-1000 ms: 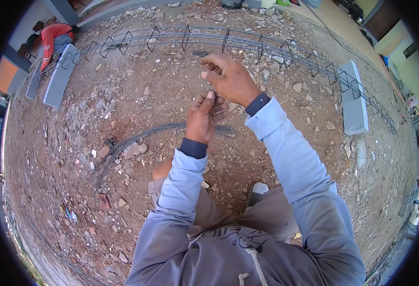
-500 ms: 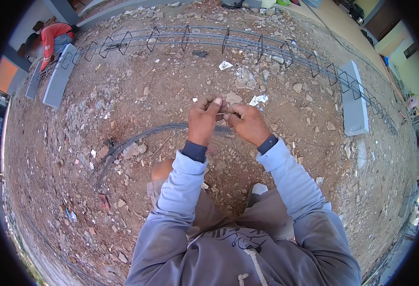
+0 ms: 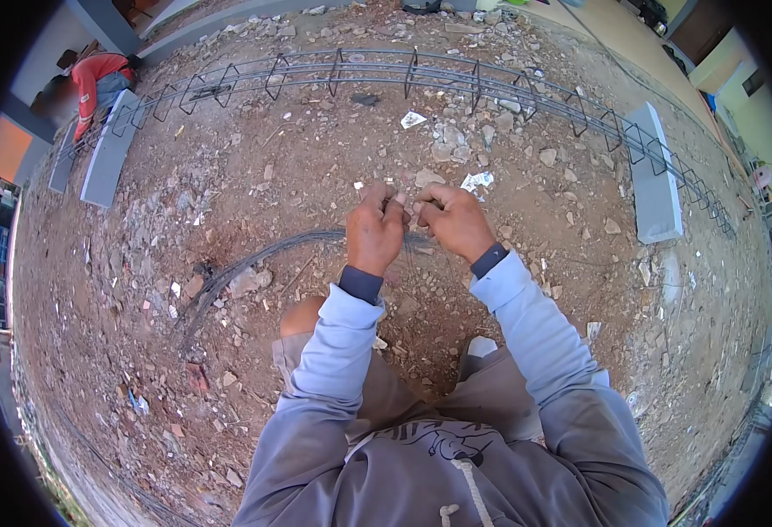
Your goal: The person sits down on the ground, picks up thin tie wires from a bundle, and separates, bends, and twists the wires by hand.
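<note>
My left hand is closed in a pinch in front of me, palm turned inward. Close beside it, my right hand pinches too, its fingertips almost meeting the left thumb. Between the fingertips is a thin piece of wire, mostly hidden by the fingers. On the ground under and left of the hands lies a curved bundle of dark thin wire, one end passing behind my left wrist.
Beyond the hands, a long steel rebar cage rests on grey blocks, one at left and one at right. A person in a red top bends by its left end. Stones and rubble cover the dirt.
My hands have drawn slightly apart; before, the fingers overlapped around the thin wire. The person in red stays bent at the cage's left end.
</note>
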